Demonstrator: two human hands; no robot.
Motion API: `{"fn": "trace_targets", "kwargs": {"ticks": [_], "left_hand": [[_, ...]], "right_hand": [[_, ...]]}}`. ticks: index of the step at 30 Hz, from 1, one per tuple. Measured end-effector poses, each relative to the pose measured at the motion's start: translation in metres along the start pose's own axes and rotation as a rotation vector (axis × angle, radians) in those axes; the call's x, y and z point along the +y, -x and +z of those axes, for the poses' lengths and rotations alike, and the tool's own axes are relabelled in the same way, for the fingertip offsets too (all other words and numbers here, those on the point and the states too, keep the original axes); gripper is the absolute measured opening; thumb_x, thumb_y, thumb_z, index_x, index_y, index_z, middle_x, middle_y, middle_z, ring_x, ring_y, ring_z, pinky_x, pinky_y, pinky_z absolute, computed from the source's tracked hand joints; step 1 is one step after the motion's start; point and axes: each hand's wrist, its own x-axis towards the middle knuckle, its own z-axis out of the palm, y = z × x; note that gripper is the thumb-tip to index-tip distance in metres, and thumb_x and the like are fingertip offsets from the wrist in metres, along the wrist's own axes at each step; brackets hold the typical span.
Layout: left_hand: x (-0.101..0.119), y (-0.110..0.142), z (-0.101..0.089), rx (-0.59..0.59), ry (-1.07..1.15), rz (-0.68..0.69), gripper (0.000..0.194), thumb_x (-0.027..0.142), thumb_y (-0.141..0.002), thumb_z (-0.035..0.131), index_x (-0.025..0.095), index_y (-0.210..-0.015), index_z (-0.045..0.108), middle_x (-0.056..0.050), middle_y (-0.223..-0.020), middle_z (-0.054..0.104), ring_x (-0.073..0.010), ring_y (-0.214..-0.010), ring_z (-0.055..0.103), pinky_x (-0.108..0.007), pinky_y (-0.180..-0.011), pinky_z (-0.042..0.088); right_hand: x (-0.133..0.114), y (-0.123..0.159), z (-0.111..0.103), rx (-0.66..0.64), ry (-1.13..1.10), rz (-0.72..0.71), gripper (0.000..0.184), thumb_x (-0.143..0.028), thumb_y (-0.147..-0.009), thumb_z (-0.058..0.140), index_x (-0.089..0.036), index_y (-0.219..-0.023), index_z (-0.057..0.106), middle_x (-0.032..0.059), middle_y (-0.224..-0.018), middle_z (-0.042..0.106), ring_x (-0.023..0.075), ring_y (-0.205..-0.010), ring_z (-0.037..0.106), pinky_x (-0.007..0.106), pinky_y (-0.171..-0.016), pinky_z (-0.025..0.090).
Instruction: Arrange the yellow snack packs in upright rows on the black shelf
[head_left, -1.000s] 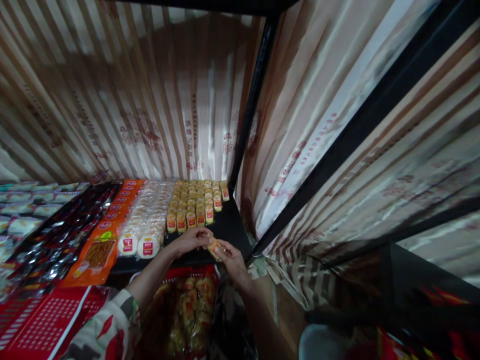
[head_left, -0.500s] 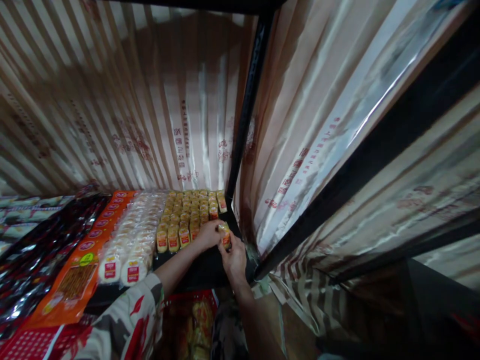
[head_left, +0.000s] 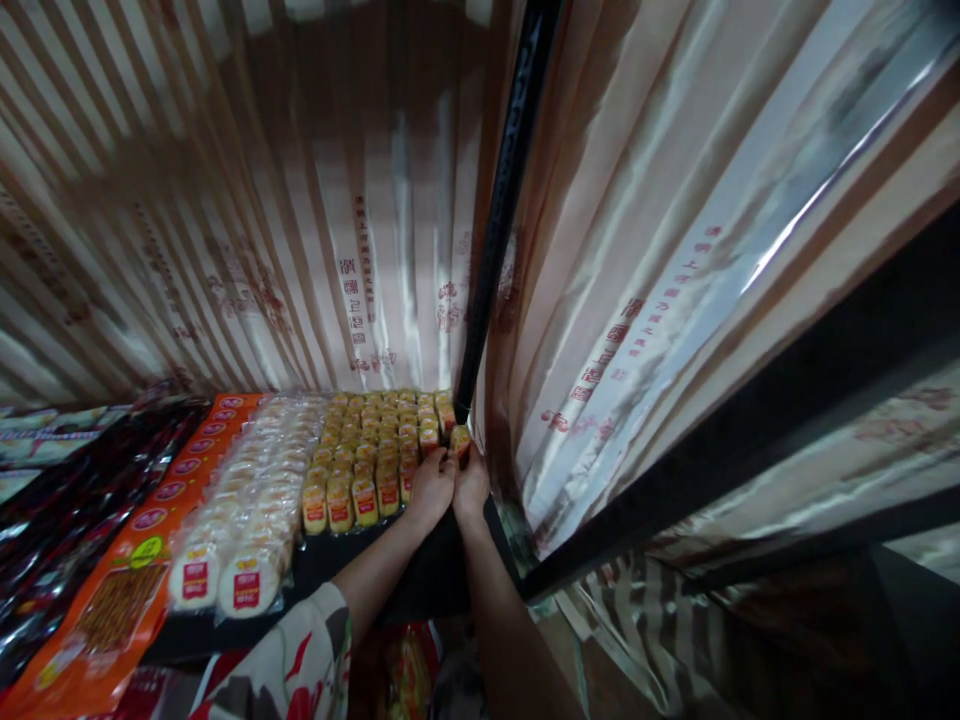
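Side by side, my two hands reach to the back right corner of the dark shelf (head_left: 420,575). Between their fingertips is a small yellow snack pack (head_left: 460,437) with a red label, standing close to the black post. My right hand (head_left: 471,487) is closed on its right and near side. My left hand (head_left: 432,492) has its fingers curled against its left side; the fingertips are partly hidden. Left of them stand tight rows of matching yellow snack packs (head_left: 364,498), the nearest showing red labels.
White round crackers in clear wrappers (head_left: 246,582) fill rows further left, beside an orange snack bag (head_left: 124,600) and dark shiny packs (head_left: 67,510). A black post (head_left: 499,215) rises at the corner. Pleated printed curtains (head_left: 405,250) hang behind. Below the shelf are yellow packs (head_left: 409,670).
Both hands have moved further back into the corner, carrying the snack pack from the shelf's front area to beside the post. My view has shifted slightly.
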Motion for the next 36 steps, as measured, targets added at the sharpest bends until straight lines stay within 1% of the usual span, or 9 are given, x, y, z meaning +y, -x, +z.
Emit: {"fn": "trace_targets", "kwargs": {"ticks": [4,8,16,19,22,24,27,31,36], "left_hand": [[-0.002,0.000,-0.002,0.020,0.005,-0.033,0.040,0.019,-0.086,0.041,0.009,-0.123,0.052,-0.013,-0.129,0.054,-0.0178,-0.118,0.051,-0.026,-0.102,0.034],[-0.002,-0.001,-0.004,0.015,-0.003,-0.052,0.040,0.019,-0.086,0.040,0.009,-0.123,0.051,-0.013,-0.131,0.053,-0.0181,-0.121,0.048,-0.027,-0.104,0.032],[-0.002,0.000,-0.001,0.061,0.044,-0.070,0.035,0.017,-0.084,0.044,0.016,-0.116,0.058,-0.008,-0.122,0.061,-0.0175,-0.113,0.055,-0.027,-0.101,0.036],[-0.004,0.000,0.000,0.064,0.058,-0.065,0.035,0.016,-0.084,0.043,0.016,-0.115,0.058,-0.008,-0.118,0.063,-0.0172,-0.109,0.057,-0.026,-0.099,0.038],[-0.008,-0.001,0.000,0.063,0.061,-0.044,0.036,0.017,-0.085,0.041,0.014,-0.118,0.056,-0.009,-0.118,0.063,-0.0166,-0.109,0.057,-0.026,-0.098,0.038],[-0.009,-0.002,-0.001,0.061,0.064,-0.037,0.036,0.016,-0.085,0.041,0.012,-0.118,0.055,-0.010,-0.119,0.063,-0.0169,-0.109,0.057,-0.026,-0.097,0.039],[-0.009,-0.001,-0.002,0.055,0.078,-0.015,0.035,0.015,-0.085,0.039,0.011,-0.115,0.057,-0.011,-0.117,0.063,-0.0174,-0.108,0.058,-0.026,-0.096,0.040],[-0.005,0.001,-0.004,0.069,0.064,-0.022,0.033,0.017,-0.085,0.039,0.011,-0.112,0.058,-0.012,-0.117,0.063,-0.0180,-0.107,0.058,-0.026,-0.095,0.040],[-0.006,0.002,-0.002,0.051,0.054,-0.024,0.034,0.017,-0.086,0.039,0.009,-0.113,0.057,-0.013,-0.113,0.065,-0.0176,-0.104,0.060,-0.025,-0.093,0.041]], "right_hand": [[-0.003,-0.017,0.006,-0.029,-0.036,-0.031,0.038,-0.034,-0.082,0.043,-0.013,-0.111,0.056,0.0122,-0.101,0.065,0.0243,-0.094,0.060,0.032,-0.081,0.044],[-0.010,-0.028,0.010,-0.054,-0.087,-0.046,0.034,-0.030,-0.080,0.045,-0.015,-0.109,0.057,0.0089,-0.096,0.066,0.0208,-0.088,0.061,0.029,-0.078,0.044],[-0.007,-0.036,0.025,-0.094,-0.132,-0.068,0.041,-0.033,-0.080,0.046,-0.012,-0.115,0.054,0.0105,-0.095,0.067,0.0208,-0.084,0.063,0.030,-0.076,0.047],[-0.003,-0.036,0.031,-0.088,-0.153,-0.107,0.045,-0.037,-0.083,0.040,-0.012,-0.118,0.053,0.0122,-0.105,0.065,0.0221,-0.097,0.060,0.033,-0.086,0.045],[-0.001,-0.035,0.036,-0.075,-0.161,-0.087,0.055,-0.042,-0.087,0.029,-0.009,-0.127,0.047,0.0166,-0.124,0.055,0.0233,-0.118,0.050,0.036,-0.100,0.036],[-0.002,-0.035,0.038,-0.107,-0.168,-0.070,0.062,-0.045,-0.089,0.021,-0.006,-0.132,0.041,0.0176,-0.132,0.049,0.0225,-0.126,0.042,0.037,-0.106,0.030],[-0.004,-0.034,0.040,-0.181,-0.185,-0.074,0.068,-0.049,-0.089,0.014,-0.005,-0.133,0.039,0.0167,-0.137,0.044,0.0215,-0.132,0.034,0.037,-0.110,0.024],[-0.005,-0.032,0.039,-0.224,-0.205,-0.075,0.071,-0.053,-0.088,0.013,-0.004,-0.134,0.039,0.0158,-0.142,0.038,0.0215,-0.135,0.028,0.038,-0.112,0.018],[-0.006,-0.029,0.035,-0.175,-0.216,-0.033,0.071,-0.052,-0.088,0.018,-0.003,-0.137,0.032,0.0171,-0.144,0.033,0.0224,-0.136,0.026,0.039,-0.112,0.018]]}}
